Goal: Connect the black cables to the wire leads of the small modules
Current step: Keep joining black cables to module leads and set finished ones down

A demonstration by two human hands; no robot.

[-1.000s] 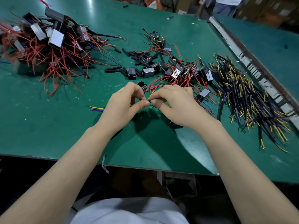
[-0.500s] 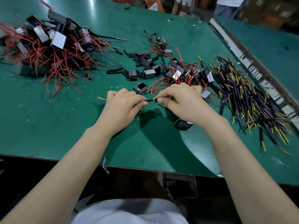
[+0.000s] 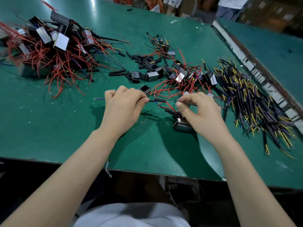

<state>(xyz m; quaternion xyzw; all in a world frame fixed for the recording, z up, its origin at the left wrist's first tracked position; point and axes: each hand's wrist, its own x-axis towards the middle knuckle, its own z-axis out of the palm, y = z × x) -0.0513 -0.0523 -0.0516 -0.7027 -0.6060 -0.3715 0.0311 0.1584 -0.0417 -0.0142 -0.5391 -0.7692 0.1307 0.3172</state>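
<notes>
Here, left hand fingers pinching black cable, right hand fingers pinching red lead.

I can read no text on anything here; the labels on the small modules are too blurred

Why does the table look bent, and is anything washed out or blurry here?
Head view: the wide-angle lens bows the green table edges; overhead light glares white at the table's far end; both hands, left hand and right hand, cast dark shadows toward the viewer; the red-wire pile at the left edge smears softly.
</notes>
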